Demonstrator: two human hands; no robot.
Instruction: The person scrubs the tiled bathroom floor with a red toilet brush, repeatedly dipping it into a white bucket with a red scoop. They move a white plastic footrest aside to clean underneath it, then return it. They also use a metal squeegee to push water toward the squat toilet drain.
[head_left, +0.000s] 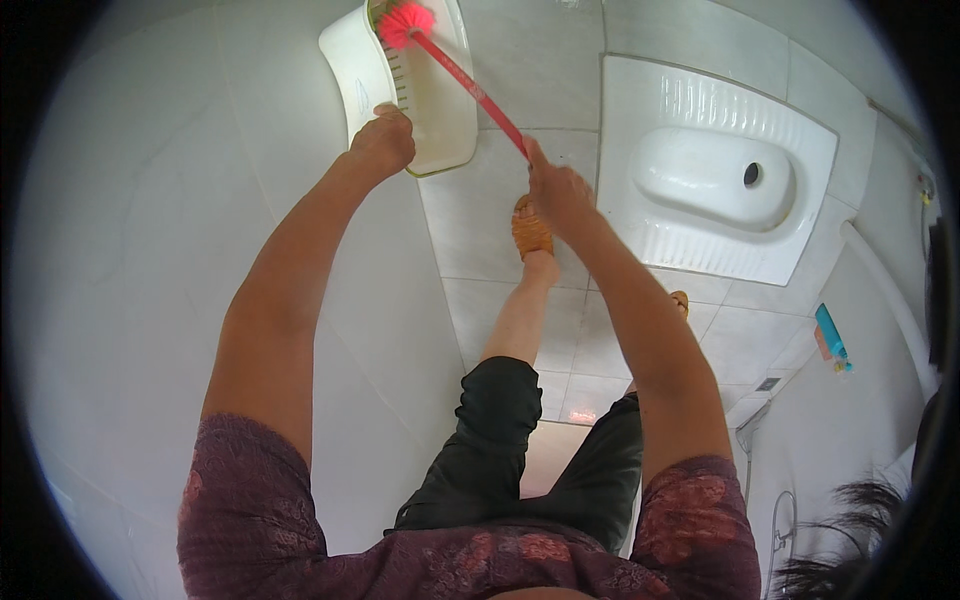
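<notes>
My left hand (384, 140) grips the near end of a white plastic tub (442, 105) with green trim, at the top of the view. The tub stands tilted against the pale wall, its hollow side facing right. In my right hand (559, 187) is the red handle of a toilet brush (480, 94). Its round pink bristle head (405, 24) is at the tub's far end, over the inside; whether it touches the plastic I cannot tell. Slots with green edges run along the tub's left inner side.
A white ceramic squat toilet (712, 172) is set in the grey tiled floor (510, 225) at right. Beyond it are a white pipe (885, 277), a turquoise item (830, 330) and a floor drain (768, 384). My feet wear tan sandals (532, 234). A smooth wall (150, 225) borders my left.
</notes>
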